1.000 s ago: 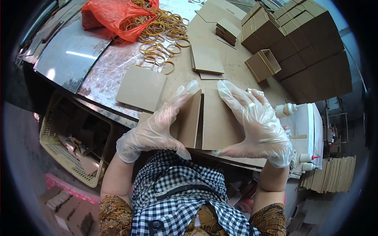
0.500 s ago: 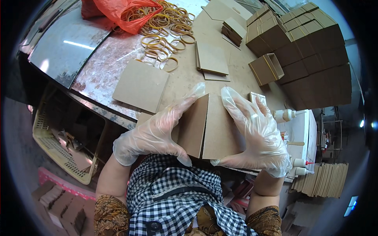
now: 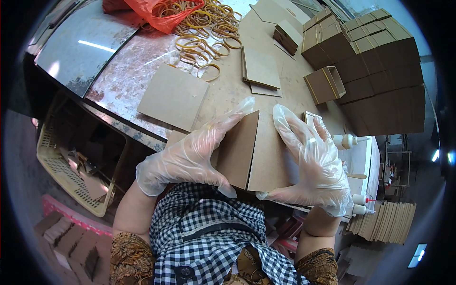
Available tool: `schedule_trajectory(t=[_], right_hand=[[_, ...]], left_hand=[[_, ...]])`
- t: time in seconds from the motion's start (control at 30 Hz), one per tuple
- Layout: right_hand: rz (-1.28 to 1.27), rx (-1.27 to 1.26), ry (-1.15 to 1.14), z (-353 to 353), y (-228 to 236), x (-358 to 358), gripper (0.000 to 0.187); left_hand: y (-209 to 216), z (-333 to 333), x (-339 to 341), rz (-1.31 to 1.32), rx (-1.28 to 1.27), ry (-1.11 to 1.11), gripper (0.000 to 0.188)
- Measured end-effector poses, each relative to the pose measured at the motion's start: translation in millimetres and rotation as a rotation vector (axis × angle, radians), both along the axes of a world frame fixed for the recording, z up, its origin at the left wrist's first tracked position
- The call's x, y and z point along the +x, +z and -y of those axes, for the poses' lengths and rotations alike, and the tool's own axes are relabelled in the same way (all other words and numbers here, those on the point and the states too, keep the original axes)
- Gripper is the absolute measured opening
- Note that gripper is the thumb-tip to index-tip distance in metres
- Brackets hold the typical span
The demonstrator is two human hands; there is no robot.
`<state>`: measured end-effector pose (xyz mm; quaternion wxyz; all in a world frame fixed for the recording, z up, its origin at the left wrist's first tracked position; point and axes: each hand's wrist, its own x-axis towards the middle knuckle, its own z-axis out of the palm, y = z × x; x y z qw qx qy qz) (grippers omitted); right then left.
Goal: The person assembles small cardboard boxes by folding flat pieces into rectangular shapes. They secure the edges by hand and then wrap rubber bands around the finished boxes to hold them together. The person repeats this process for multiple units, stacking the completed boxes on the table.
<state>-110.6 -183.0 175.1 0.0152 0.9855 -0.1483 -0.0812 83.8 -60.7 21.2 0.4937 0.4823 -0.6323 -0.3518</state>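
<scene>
Both my hands wear clear plastic gloves and grip a brown fibreboard box (image 3: pixel 271 156) at the table's near edge. My left hand (image 3: pixel 192 154) is spread along its left panel, thumb at the near end and fingers at the far end. The right panel is clasped likewise by my right hand (image 3: pixel 313 166). The two panels meet along a straight edge facing up, with a thin dark seam. The box's underside is hidden. Just beyond my left hand lies a flat square board (image 3: pixel 173 97).
Stacked boards (image 3: pixel 260 69) lie ahead, with loose rubber bands (image 3: pixel 209 72) and a red plastic bag (image 3: pixel 164 14) further left. A small banded box (image 3: pixel 325 84) stands before piled boxes (image 3: pixel 384 61) at right. Glue bottles (image 3: pixel 349 141) are beside my right hand; a yellow basket (image 3: pixel 71 187) sits lower left.
The dark gap between the two panels has narrowed to a thin line. Both hands keep nearly the same grip, while the whole view has shifted slightly.
</scene>
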Motion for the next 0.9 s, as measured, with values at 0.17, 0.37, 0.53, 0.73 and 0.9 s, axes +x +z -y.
schedule_trajectory(t=[0.17, 0.37, 0.53, 0.73, 0.9], right_hand=[[-0.01, -0.038, 0.003, -2.5, 1.1, 1.7, 0.123], [-0.019, -0.031, 0.016, 1.7, 0.2, 0.1, 0.124], [-0.027, 0.022, 0.065, 15.9, 1.8, -0.4, 0.119], [-0.053, -0.01, 0.062, 13.1, 5.1, 6.0, 0.122], [-0.076, -0.089, 0.057, 1.0, 3.0, 8.4, 0.128]], left_hand=[[-1.5, 0.7, -1.4, 0.068, -0.057, 0.047, 0.137], [-8.8, 1.3, 0.4, 0.035, -0.097, 0.044, 0.134], [-3.5, -0.2, 0.6, -0.019, -0.03, -0.003, 0.127], [-10.9, 2.6, -1.7, -0.023, -0.12, 0.031, 0.126], [-11.1, 2.7, -3.1, -0.032, -0.123, 0.044, 0.131]])
